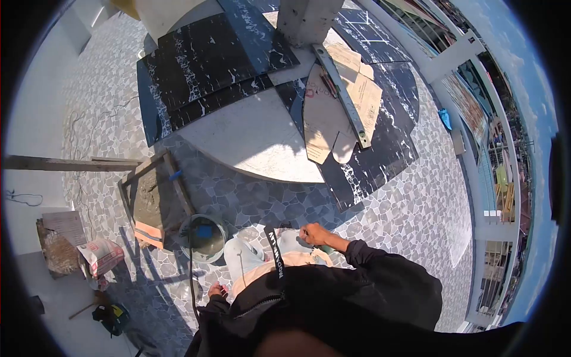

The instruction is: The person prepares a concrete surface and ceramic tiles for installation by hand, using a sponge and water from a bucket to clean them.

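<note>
My right hand [315, 234] is closed with fingers curled, over my right knee; whatever it may hold is too small to make out. Low beside my left thigh, my left hand [218, 290] shows only in part, its fingers bent inward and their contents hidden. A round bucket [223, 249] of greyish water stands in front of my left knee, nearest to that hand. A piece of tan cardboard or cloth [303, 258] lies across my lap. A black strap with white lettering [275, 253] hangs down in front of me.
Ahead, black marble-patterned slabs [208, 56] and a pale curved board [256, 137] surround a pillar [306, 21]. A spirit level [345, 98] rests on cardboard cutouts [318, 119]. Leftward are a wooden-framed mortar trough [151, 196] and a sack [101, 256]. A railing [505, 149] runs along the right.
</note>
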A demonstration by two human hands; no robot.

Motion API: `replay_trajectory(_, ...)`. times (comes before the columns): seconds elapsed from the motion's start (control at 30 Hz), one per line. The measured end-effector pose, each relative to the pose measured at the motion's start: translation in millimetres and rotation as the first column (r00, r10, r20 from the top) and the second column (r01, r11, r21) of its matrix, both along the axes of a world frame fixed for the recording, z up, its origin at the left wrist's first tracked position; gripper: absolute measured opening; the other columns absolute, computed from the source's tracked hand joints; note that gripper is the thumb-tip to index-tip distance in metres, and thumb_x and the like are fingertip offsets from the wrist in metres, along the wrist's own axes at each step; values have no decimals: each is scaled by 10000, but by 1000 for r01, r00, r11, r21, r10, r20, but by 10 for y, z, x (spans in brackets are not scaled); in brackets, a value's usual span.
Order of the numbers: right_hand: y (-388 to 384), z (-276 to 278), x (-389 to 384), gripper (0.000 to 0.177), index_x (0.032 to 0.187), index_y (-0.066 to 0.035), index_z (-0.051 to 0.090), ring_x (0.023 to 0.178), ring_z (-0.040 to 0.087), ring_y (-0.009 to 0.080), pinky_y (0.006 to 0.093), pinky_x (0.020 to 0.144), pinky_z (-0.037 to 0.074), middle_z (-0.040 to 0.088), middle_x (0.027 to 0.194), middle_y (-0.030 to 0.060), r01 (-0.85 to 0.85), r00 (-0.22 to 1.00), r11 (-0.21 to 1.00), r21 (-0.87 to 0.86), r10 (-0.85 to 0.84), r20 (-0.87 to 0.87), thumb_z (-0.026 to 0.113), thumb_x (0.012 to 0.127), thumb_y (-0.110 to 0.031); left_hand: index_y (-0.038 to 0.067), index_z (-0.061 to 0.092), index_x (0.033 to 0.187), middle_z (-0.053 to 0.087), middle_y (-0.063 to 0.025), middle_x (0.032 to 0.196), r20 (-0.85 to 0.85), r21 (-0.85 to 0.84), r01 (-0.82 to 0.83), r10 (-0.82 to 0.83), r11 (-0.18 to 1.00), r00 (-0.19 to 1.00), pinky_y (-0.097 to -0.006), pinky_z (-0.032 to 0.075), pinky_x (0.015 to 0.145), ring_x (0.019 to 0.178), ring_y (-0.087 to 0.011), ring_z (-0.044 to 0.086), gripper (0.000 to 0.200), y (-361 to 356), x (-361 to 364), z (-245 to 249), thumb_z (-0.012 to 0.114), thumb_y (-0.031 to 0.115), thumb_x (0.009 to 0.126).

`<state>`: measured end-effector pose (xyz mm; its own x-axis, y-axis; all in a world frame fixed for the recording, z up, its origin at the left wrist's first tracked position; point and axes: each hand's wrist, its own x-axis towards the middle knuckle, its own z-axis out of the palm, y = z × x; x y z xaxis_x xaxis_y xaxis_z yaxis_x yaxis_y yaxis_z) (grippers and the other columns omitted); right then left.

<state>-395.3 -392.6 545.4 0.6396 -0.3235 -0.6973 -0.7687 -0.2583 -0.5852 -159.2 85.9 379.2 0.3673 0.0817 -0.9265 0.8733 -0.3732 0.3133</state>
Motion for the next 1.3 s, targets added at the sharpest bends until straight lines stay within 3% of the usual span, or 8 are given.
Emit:
replay_trajectory(0.47,-856,478,987,207,860,6,622,782,624,334,389,708,475,636,799,190,442,894,865,-237,-406,188,525,821,-173,5,537,1200,461,17,573,464,-675,470,-169,569,870,-262,445,554,479,-87,439,333,-4091,2721,2118,555,124,890)
replay_trajectory(0.6,-1026,537,1500,246,957,6,616,836,611,387,416,756,473,638,842,215,550,823,717,-429,-552,132,486,816,-149,29,565,1182,525,-28,732,768,-487,856,-381,173,514,-265,428,593,624,-128,489,351,-5276,3215,3247,549,41,832)
replay_trajectory(0.67,-1079,815,1890,239,945,2,619,782,622,327,379,724,479,639,807,191,650,753,681,-338,-636,168,513,810,-163,92,615,1135,539,-66,775,928,356,911,-40,-207,-371,-295,440,635,708,-199,519,399,-5709,3289,4062,562,-10,752)
replay_trajectory(0.73,-1093,869,2177,238,928,-1,622,728,607,251,340,693,475,634,774,160,727,687,625,-285,-675,269,528,804,-181,150,654,1078,558,-75,796,909,372,819,-6,-436,-416,-310,460,729,729,-223,555,460,-5850,3238,4959,570,-59,677)
replay_trajectory(0.93,-1009,1035,2550,228,918,2,620,783,620,302,366,724,477,639,811,177,737,663,582,-343,-721,201,515,825,-178,239,649,1085,573,-10,898,775,557,448,631,-699,22,-377,473,868,776,-147,571,373,-5709,3349,6007,586,103,744)
replay_trajectory(1.0,-961,1064,2533,229,915,4,619,773,616,307,366,717,477,639,819,177,726,673,604,-329,-723,156,516,830,-182,83,694,1027,605,-128,689,546,647,594,834,-479,78,-452,528,705,650,-257,594,283,-5709,3291,6054,692,236,788)
replay_trajectory(1.17,-1167,819,2411,260,919,8,629,742,630,229,331,699,487,659,797,142,777,618,533,-336,-747,245,499,823,-196,-6,668,907,574,-157,725,724,162,848,644,-504,245,-448,535,719,646,-242,544,203,-5710,2877,6163,619,117,753)
replay_trajectory(1.3,-1482,724,2399,250,919,3,632,748,633,224,332,698,491,664,803,137,777,626,561,-286,-740,247,514,827,-197,-117,598,785,591,-180,788,628,404,780,765,-477,143,-510,534,765,692,-251,544,278,-5770,2857,6209,593,161,783)
